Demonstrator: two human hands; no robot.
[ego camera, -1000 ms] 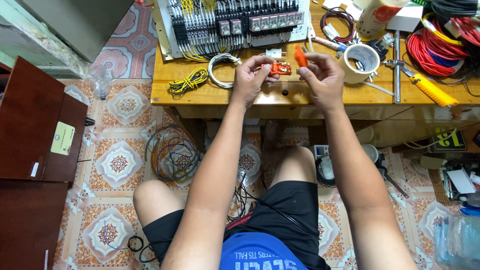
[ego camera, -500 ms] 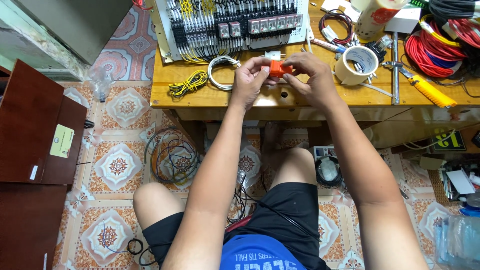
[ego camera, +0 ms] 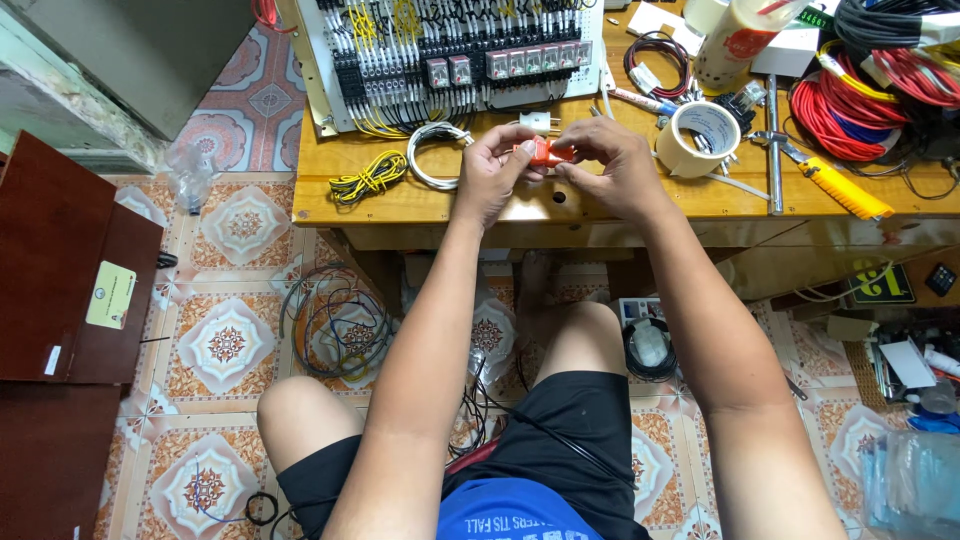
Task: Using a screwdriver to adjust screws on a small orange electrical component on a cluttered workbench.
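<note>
Since a second ago your hands have met: left hand (ego camera: pixel 492 172) and right hand (ego camera: pixel 610 165) both pinch the small orange tool (ego camera: pixel 545 153) above the wooden worktop (ego camera: pixel 400 200).

bare forearms, no sleeves, rings or watch; left hand (ego camera: pixel 492 170) at 11 o'clock, right hand (ego camera: pixel 612 168) at 1; black shorts; blue shirt with white lettering at 6

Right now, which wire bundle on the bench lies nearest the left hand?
The white coil, just beside the left hand; the yellow bundle lies farther out, the red coils far across.
</note>
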